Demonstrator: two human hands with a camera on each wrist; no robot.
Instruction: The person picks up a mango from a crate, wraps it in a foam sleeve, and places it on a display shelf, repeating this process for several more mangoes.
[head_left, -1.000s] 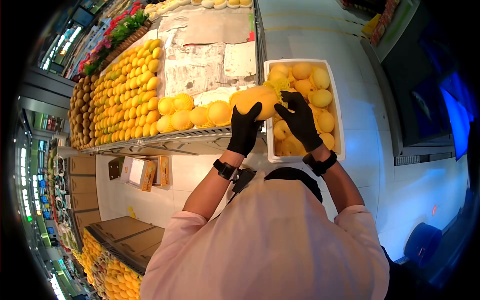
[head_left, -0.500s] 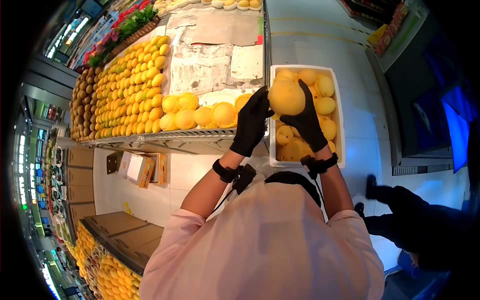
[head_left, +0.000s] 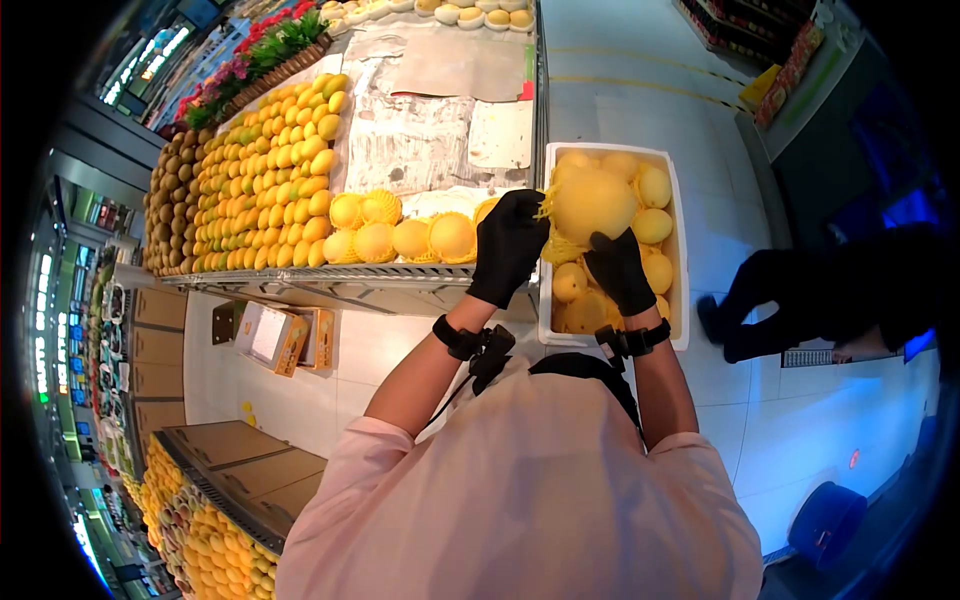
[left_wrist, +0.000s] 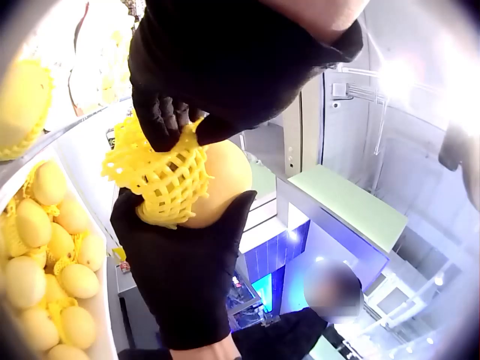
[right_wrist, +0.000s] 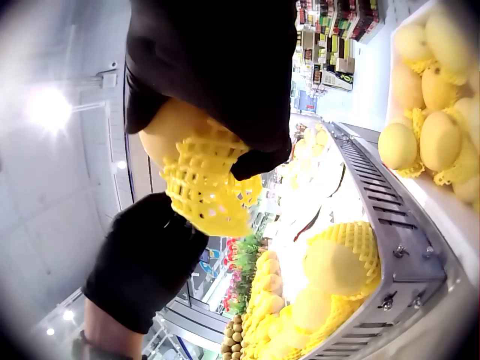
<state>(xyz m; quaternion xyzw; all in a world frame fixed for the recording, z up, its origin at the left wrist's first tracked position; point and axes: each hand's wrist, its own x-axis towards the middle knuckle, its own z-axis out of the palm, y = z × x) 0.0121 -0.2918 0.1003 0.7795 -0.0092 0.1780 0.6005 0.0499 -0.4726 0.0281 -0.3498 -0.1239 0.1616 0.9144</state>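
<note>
A large yellow mango [head_left: 594,202] is held up over the white box [head_left: 681,250] in the head view. My gloved right hand [head_left: 622,272] grips it, with fingers and thumb around its body in the right wrist view. At the mango's left end, my gloved left hand [head_left: 511,245] pinches the rim of a yellow foam net [left_wrist: 169,184]. The net wraps part of the mango and leaves its other end bare, as the left wrist view shows. Beneath the held fruit, the box contains more mangoes [head_left: 655,225], some in nets.
A metal-edged display stand [head_left: 400,270] adjoins the box on the left, with netted mangoes [head_left: 374,242] along its front and rows of small yellow fruit [head_left: 265,185] beyond. Cartons [head_left: 275,340] lie on the floor below. A person in dark clothes [head_left: 800,300] is at the right.
The mango has moved right from the stand's edge to over the box and been turned. My left hand has shifted from the mango's body to its net. A person in dark clothes has appeared.
</note>
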